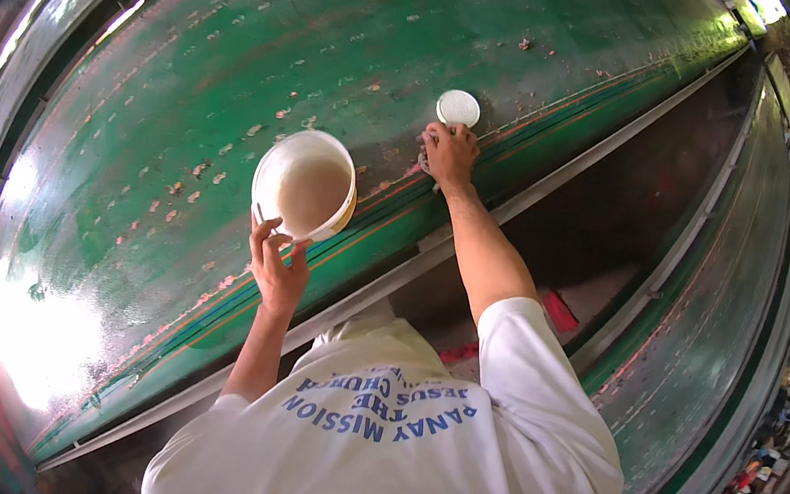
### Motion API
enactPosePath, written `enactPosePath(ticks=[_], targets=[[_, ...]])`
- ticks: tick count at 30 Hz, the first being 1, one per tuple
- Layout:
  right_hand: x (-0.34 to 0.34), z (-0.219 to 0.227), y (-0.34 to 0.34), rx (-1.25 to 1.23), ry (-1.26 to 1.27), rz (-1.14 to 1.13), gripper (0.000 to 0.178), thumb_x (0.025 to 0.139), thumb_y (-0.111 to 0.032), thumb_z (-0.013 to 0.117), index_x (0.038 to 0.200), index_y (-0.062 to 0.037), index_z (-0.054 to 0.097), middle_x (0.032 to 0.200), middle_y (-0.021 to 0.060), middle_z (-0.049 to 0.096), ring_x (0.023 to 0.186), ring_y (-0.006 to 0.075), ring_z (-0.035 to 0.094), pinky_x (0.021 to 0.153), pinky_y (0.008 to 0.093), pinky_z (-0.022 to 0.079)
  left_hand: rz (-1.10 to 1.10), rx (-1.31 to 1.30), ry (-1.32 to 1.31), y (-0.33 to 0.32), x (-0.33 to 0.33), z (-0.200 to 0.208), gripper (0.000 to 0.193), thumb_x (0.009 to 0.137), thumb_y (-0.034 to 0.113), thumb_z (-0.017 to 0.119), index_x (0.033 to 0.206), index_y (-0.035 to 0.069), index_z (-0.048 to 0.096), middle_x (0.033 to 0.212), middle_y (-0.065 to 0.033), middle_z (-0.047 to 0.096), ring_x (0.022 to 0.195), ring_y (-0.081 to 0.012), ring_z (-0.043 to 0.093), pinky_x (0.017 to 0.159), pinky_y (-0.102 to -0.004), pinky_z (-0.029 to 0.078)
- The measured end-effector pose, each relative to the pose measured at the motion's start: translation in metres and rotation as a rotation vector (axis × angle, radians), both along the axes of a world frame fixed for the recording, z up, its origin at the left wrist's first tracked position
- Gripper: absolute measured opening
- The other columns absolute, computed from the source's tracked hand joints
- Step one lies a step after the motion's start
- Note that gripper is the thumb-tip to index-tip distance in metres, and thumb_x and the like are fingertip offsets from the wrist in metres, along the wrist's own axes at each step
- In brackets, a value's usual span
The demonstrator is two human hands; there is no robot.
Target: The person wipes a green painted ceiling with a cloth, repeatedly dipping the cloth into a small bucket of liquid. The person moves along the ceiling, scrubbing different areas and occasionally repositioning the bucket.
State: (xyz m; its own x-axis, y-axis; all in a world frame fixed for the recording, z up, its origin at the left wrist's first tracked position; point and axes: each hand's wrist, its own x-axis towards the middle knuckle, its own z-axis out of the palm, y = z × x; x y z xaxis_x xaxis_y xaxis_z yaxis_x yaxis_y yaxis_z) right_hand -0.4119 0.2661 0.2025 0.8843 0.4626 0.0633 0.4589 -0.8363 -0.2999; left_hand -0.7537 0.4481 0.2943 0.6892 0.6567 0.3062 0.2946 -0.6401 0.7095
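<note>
A white bucket [267,168] with a yellowish patch on its outer side stands on or just over the green table, tilted a little toward me. Cloudy, pale brownish liquid shows inside it. My left hand [279,266] grips the near rim, thumb and fingers on either side. Farther right, my right hand [450,159] is closed at the near edge of a small white round container [458,107], its fingertips against the side. Something greyish and crumpled [425,157] shows beneath that hand; I cannot tell what it is.
The long green table [240,53] carries scattered pale flakes and rows of small marks. Dark and orange lines run along its near edge, beside a grey rail [589,158]. Another green table [671,367] lies to the right, past a dark gap with a red object [561,312].
</note>
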Motion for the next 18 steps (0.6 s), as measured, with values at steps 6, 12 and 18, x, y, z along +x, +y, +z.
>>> enactPosePath(ticks=[6,12,18], targets=[[0.098,-0.013,0.003,0.048,-0.052,0.073,0.019,0.095,-0.038,0.079,0.110,-0.0278,0.076,0.117,0.0053,0.063,0.114,0.0373,0.059,0.094,0.0575,0.049,0.008,0.054,-0.020,-0.020,0.119,-0.006,0.034,0.087,0.008,0.086,0.106,0.005,0.058,0.132,-0.0192,0.064,0.133,-0.0513,0.060,0.106,-0.0579,0.054],[0.210,-0.022,-0.021,0.269,-0.247,0.188,0.017,0.089,-0.025,0.085,0.105,-0.0187,0.080,0.106,0.0054,0.069,0.103,0.0322,0.065,0.089,0.0491,0.052,-0.027,0.010,-0.053,-0.022,0.187,-0.016,0.036,0.084,0.002,0.085,0.107,0.006,0.058,0.131,-0.0190,0.064,0.140,-0.0558,0.055,0.111,-0.0616,0.052],[0.319,-0.042,-0.061,0.253,-0.273,0.168,0.014,0.093,-0.025,0.081,0.105,-0.0185,0.079,0.111,0.0059,0.070,0.107,0.0313,0.065,0.093,0.0507,0.049,0.096,0.069,-0.012,-0.055,0.229,-0.019,0.034,0.086,0.001,0.082,0.109,0.006,0.058,0.133,-0.0193,0.064,0.128,-0.0441,0.062,0.113,-0.0619,0.049]])
